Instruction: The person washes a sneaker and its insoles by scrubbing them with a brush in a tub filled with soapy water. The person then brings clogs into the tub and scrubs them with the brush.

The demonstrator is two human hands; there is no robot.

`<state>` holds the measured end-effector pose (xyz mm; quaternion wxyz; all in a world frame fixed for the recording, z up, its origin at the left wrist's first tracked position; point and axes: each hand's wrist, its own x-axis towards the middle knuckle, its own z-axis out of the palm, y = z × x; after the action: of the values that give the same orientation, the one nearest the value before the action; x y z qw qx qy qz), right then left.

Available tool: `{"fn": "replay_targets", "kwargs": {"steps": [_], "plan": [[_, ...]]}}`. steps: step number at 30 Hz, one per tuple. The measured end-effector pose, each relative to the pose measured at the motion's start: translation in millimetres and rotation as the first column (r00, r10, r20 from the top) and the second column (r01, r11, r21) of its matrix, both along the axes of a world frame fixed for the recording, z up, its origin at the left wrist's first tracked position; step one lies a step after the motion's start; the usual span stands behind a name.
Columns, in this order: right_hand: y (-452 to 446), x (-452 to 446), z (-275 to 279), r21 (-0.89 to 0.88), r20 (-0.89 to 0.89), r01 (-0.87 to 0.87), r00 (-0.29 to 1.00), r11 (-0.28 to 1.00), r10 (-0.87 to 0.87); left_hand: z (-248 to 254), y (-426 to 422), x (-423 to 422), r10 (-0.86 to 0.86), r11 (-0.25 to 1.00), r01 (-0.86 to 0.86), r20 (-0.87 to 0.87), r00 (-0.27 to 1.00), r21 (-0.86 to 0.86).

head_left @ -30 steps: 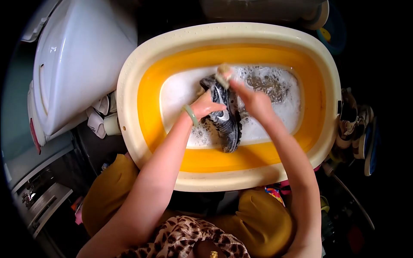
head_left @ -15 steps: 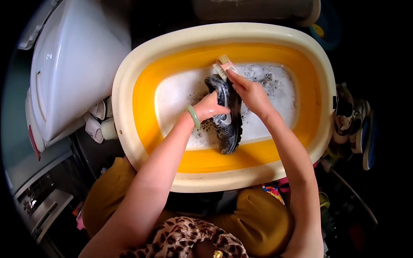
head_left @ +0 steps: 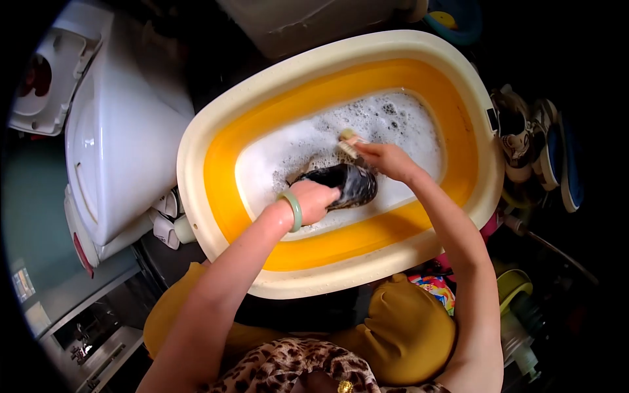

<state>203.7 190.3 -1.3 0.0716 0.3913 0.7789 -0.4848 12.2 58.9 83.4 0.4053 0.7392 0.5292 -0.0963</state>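
A wet black sneaker (head_left: 357, 185) lies sideways in the suds of a cream and yellow basin (head_left: 259, 82). My left hand (head_left: 314, 200), with a pale green bangle at the wrist, is closed on the shoe near its opening and covers part of it. In my right hand (head_left: 388, 160) is a scrub brush (head_left: 348, 145) with pale bristles. Those bristles are just above the far side of the shoe, and I cannot tell whether they touch it. White foam (head_left: 413, 118) and dark bubbles fill the basin's floor.
Several shoes (head_left: 544, 141) stand right of the basin. A white toilet (head_left: 124, 144) and white slippers (head_left: 165, 229) are on the left. A translucent bin (head_left: 314, 23) and a blue bowl (head_left: 462, 26) sit beyond the far rim. My knees are against the near side.
The sneaker has turned from pointing away to lying sideways, lower in the foam. My right hand and the brush have come nearer to me. The whole view has tilted.
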Motion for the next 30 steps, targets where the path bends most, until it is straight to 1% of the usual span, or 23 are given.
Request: {"fn": "replay_targets", "kwargs": {"steps": [1, 2, 4, 6, 8, 9, 10, 11, 12, 13, 14, 15, 16, 17, 18, 20, 21, 22, 24, 26, 27, 29, 30], "plan": [[-3, 7, -3, 0.021, 0.019, 0.152, 0.988, 0.988, -0.152, 1, 2, 0, -0.037, 0.999, 0.036, -0.055, 0.998, -0.017], [-1, 13, -8, 0.019, 0.017, 0.156, 0.988, 0.988, -0.156, 1, 2, 1, -0.07, 0.997, 0.066, -0.107, 0.992, -0.039], [-1, 23, 0, 0.219, 0.256, 0.245, 0.92, 0.944, -0.298, -12, 0, -1, -0.078, 0.996, 0.084, -0.183, 0.98, 0.02], [-16, 33, -10, 0.172, 0.251, 0.23, 0.93, 0.958, -0.268, -25, -6, 5, -0.09, 0.996, 0.092, -0.22, 0.971, -0.001], [-30, 32, -15, 0.099, 0.069, -0.032, 0.997, 0.995, 0.026, -36, -18, 12, 0.203, 0.979, -0.205, -0.223, 0.953, 0.014], [-30, 24, 11, 0.125, 0.183, -0.16, 0.974, 0.979, 0.135, -30, -15, 16, 0.288, 0.955, -0.297, -0.174, 0.942, -0.025], [-33, 27, 12, 0.118, 0.185, -0.164, 0.973, 0.979, 0.141, -38, -14, 18, 0.291, 0.953, -0.301, -0.174, 0.941, -0.033], [-35, 31, 12, 0.102, 0.08, 0.025, 0.996, 0.994, -0.033, -53, -9, 18, 0.556, 0.819, -0.55, -0.009, 0.831, -0.163], [-37, 36, 13, 0.069, -0.022, 0.213, 0.977, 0.975, -0.212, -66, -8, 19, 0.778, 0.616, -0.717, 0.11, 0.619, -0.326], [-39, 43, 21, -0.073, -0.138, 0.285, 0.946, 0.956, -0.293, -70, -6, 26, 0.893, 0.439, -0.798, 0.097, 0.44, -0.412], [-47, 47, 29, -0.074, -0.133, 0.285, 0.947, 0.956, -0.293, -74, -3, 32, 0.893, 0.438, -0.797, 0.097, 0.44, -0.417], [-58, 51, 37, -0.149, -0.158, 0.27, 0.943, 0.951, -0.292, -76, 2, 38, 0.985, 0.167, -0.876, 0.04, 0.168, -0.452], [-69, 54, 43, -0.221, -0.186, 0.25, 0.938, 0.943, -0.292, -79, 7, 43, 0.993, -0.116, -0.876, -0.025, -0.118, -0.468], [-82, 55, 46, -0.228, -0.259, 0.227, 0.923, 0.947, -0.284, -84, 9, 46, 0.98, -0.164, -0.878, 0.027, -0.197, -0.449], [-94, 52, 49, -0.238, -0.331, 0.203, 0.903, 0.95, -0.275, -80, 9, 44, 0.959, -0.173, -0.81, 0.092, -0.269, -0.56], [-104, 37, 49, -0.282, -0.344, 0.202, 0.891, 0.938, -0.295, -121, 2, 40, 0.858, -0.256, -0.718, 0.19, -0.477, -0.647], [-99, 24, 49, -0.281, -0.302, 0.205, 0.908, 0.937, -0.289, -103, 8, 41, 0.809, -0.298, -0.646, 0.174, -0.562, -0.702], [-93, 10, 48, -0.281, -0.261, 0.207, 0.923, 0.937, -0.283, -100, 7, 38, 0.806, -0.305, -0.646, 0.171, -0.566, -0.7], [-69, -20, 19, -0.235, -0.204, 0.203, 0.946, 0.951, -0.252, -94, 8, 25, 0.866, -0.217, -0.571, 0.113, -0.487, -0.792], [-48, -43, -18, -0.179, -0.309, 0.202, 0.918, 0.963, -0.25, -98, 6, 32, 0.806, -0.247, -0.533, 0.134, -0.577, -0.809], [-47, -42, -12, -0.175, -0.312, 0.2, 0.917, 0.964, -0.247, -95, 6, 33, 0.795, -0.264, -0.5, 0.107, -0.597, -0.825], [-51, -34, 9, -0.331, -0.288, 0.22, 0.903, 0.918, -0.32, -89, 11, 29, 0.788, -0.27, -0.466, 0.084, -0.61, -0.843], [-62, -22, 19, -0.327, -0.284, 0.214, 0.907, 0.921, -0.311, -84, 11, 28, 0.789, -0.272, -0.45, 0.071, -0.61, -0.851]]}}
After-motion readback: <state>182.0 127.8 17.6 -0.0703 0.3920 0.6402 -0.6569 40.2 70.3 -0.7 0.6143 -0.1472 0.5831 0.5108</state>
